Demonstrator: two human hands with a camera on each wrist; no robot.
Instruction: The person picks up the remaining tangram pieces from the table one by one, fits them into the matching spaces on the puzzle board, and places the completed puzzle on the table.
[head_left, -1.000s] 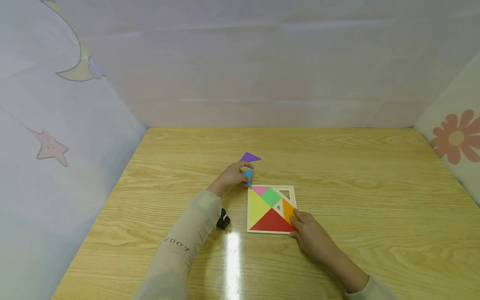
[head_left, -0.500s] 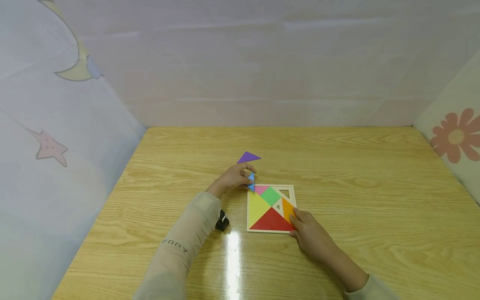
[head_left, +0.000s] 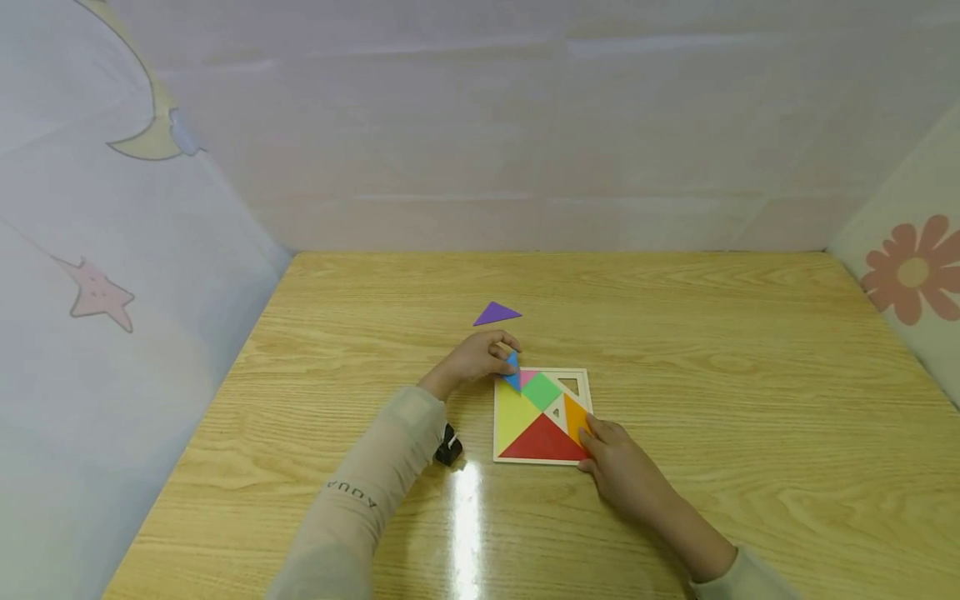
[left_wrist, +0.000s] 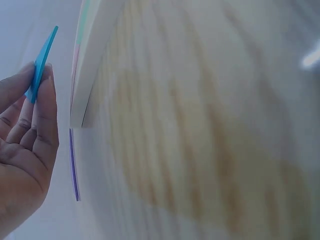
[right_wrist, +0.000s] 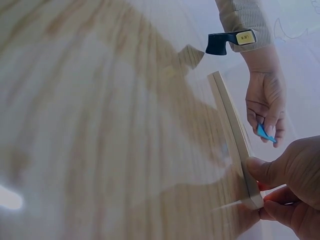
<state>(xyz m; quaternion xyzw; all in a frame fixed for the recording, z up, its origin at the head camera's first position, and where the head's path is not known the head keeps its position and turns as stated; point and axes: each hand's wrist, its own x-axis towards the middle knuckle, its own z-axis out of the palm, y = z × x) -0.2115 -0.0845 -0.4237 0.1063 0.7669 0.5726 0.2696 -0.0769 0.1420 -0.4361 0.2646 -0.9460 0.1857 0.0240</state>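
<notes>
My left hand (head_left: 474, 358) pinches a small blue triangle tangram piece (head_left: 514, 372) between thumb and fingers, held above the upper left corner of a square wooden tangram tray (head_left: 543, 462). In the left wrist view the blue triangle (left_wrist: 42, 65) is tilted, apart from the tray. My right hand (head_left: 626, 467) grips the tray's lower right corner, thumb on the edge (right_wrist: 235, 135) in the right wrist view. Yellow (head_left: 513, 422), red (head_left: 543, 442), green (head_left: 541, 392), orange (head_left: 574, 417) and pink (head_left: 529, 377) pieces lie in the tray. Two bare triangular spots with cutouts show on its right side.
A purple triangle (head_left: 497, 314) lies on the wood-grain table (head_left: 712, 350) behind the tray. The black wrist camera (head_left: 448, 447) is strapped under the left sleeve. Printed cloth walls (head_left: 525, 167) border the table at the back and sides.
My left hand has carried the blue triangle rightward and slightly toward me, from beside the tray's corner to over it. The right hand keeps its grip on the tray.
</notes>
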